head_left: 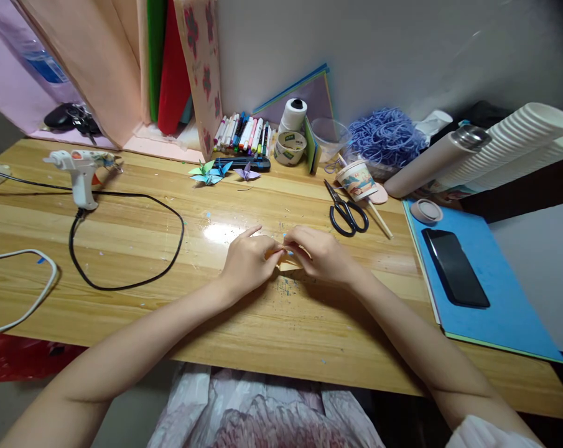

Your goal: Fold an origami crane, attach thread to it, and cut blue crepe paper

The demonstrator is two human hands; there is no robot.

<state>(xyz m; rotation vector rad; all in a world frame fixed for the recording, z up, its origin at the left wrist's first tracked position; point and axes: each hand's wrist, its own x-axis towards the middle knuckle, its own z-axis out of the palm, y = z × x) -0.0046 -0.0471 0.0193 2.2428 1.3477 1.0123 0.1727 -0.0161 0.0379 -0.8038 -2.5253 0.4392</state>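
My left hand (pixel 253 258) and my right hand (pixel 323 254) meet above the wooden table (pixel 244 336), fingertips pinched together at one spot. Whatever is between the fingers is too small and covered to make out; bits of blue show close by. Below the hands lie small dark and blue crumbs (pixel 287 287). Black-handled scissors (pixel 346 211) rest beyond my right hand. Farther back, past my left hand, stand several folded paper cranes (pixel 209 174) in green, blue and purple.
At left, a white glue gun (pixel 83 177) trails a looped black cable (pixel 181 236). A phone (pixel 455 267) and a tape roll (pixel 427 211) lie on blue paper (pixel 509 280) at right. Markers (pixel 246 134), blue yarn (pixel 388 137), a flask (pixel 437 160) and stacked cups (pixel 519 149) line the back.
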